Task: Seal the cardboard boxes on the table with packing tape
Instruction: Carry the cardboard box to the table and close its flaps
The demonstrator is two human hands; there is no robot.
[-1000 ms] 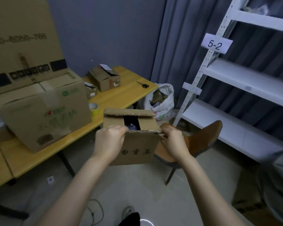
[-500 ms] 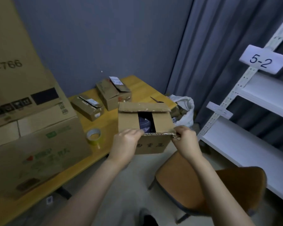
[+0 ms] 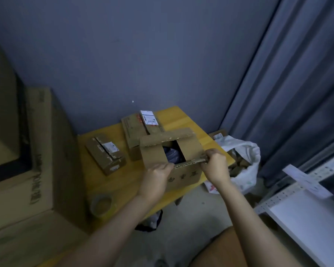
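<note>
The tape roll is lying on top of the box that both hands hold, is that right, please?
Not quite: the head view shows the tape roll lying on the yellow table, left of the box that the left hand and right hand hold.

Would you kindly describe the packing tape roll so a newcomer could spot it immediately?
Start at the yellow table. Near its front edge, beside the large carton, lies the tape roll. It is the only round, hollow thing among rectangular boxes.
</note>
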